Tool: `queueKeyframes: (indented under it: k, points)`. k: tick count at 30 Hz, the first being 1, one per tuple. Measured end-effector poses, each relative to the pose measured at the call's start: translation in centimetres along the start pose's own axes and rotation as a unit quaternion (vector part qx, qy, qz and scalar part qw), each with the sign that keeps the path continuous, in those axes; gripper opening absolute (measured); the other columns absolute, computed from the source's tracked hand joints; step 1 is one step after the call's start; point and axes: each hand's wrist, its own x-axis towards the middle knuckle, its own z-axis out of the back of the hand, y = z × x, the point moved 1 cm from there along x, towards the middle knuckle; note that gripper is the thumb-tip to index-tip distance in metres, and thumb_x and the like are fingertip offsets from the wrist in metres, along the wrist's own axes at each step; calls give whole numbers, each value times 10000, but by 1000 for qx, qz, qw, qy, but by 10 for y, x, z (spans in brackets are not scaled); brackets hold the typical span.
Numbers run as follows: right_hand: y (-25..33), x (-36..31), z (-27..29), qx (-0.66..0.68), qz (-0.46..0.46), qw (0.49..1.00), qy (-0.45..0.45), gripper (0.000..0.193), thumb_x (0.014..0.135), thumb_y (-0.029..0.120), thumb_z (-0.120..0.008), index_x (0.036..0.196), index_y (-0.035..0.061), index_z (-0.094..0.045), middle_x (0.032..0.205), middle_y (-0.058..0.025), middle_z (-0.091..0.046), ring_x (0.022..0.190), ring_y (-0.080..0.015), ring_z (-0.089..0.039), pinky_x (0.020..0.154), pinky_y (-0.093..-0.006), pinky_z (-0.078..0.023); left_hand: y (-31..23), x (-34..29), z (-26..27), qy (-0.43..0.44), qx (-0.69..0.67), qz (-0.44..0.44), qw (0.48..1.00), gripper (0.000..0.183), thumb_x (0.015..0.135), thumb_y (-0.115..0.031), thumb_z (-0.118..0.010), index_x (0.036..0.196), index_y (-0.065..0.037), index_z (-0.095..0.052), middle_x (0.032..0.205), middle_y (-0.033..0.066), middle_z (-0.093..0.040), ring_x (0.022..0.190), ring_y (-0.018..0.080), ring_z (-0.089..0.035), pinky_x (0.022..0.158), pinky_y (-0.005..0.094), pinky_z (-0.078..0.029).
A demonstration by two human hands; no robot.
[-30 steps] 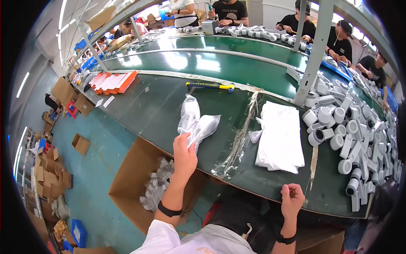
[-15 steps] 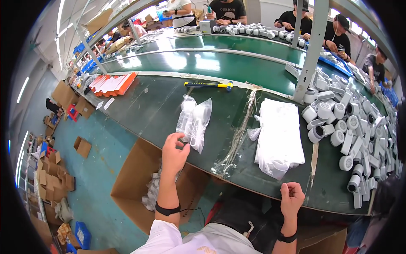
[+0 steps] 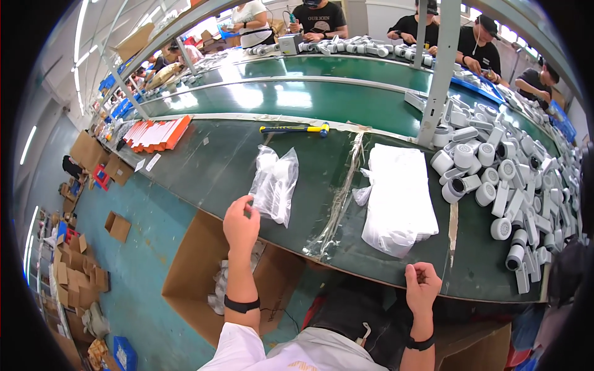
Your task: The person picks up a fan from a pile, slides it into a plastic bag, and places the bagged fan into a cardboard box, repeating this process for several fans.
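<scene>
On the dark green bench lies a clear plastic bag (image 3: 275,185) with white parts inside. My left hand (image 3: 241,227) is at the bag's lower left corner, its fingers loosely bent and the thumb apart from them; nothing shows in its grasp. Whether a fingertip touches the plastic I cannot tell. My right hand (image 3: 423,286) is over the bench's near edge, fingers curled in and nothing visible in them. Just beyond it sits a stack of white plastic bags (image 3: 401,195).
A yellow and dark hammer (image 3: 294,129) lies at the bench's far edge. Grey-white devices (image 3: 489,167) are heaped at the right. Orange-edged white boxes (image 3: 158,134) lie far left. Below the bench stands an open carton (image 3: 192,272). A metal post (image 3: 438,80) rises at the right; co-workers sit beyond.
My left hand has drawn slightly left, away from the bag, whose plastic now looks flatter. My right hand stays nearly in place. The whole view has shifted a little.
</scene>
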Motion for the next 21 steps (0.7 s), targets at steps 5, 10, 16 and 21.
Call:
queueKeyframes:
  k: [5, 10, 16, 21]
  points:
    - [-1, 2, 2, -21, 22, 1000, 5, 90, 881, 45, -686, 855, 6, -609, 698, 42, -588, 620, -3, -507, 562, -169, -414, -36, -19, -5, 31, -61, -106, 992, 782, 652, -205, -826, 1343, -101, -475, 1406, 156, -356, 1317, 344, -336, 1057, 445, -335]
    - [14, 2, 2, -14, 16, 1000, 2, 88, 864, 46, -702, 848, 10, -622, 692, 39, -592, 601, -6, -506, 531, -178, -413, -33, -11, -27, 34, 99, -134, 985, 929, 633, -199, -843, 1435, -115, -383, 1493, 198, -256, 1366, 438, -245, 1095, 546, -268]
    - [42, 31, 34, -63, 67, 994, -51, 97, 855, 82, -704, 867, 17, -633, 684, 0, -605, 594, -34, -527, 531, -209, -434, 2, 14, -45, 34, -31, -68, 997, 843, 683, -138, -809, 1424, -122, -407, 1471, 196, -307, 1339, 399, -311, 1086, 505, -304]
    - [51, 128, 74, -316, 149, 931, -101, 393, 821, 105, -662, 1194, 45, -554, 934, -82, -627, 791, -207, -592, 724, -336, -498, -57, -3, -16, 5, 34, -134, 990, 808, 660, -149, -825, 1378, -98, -457, 1452, 178, -328, 1312, 406, -348, 1071, 511, -319]
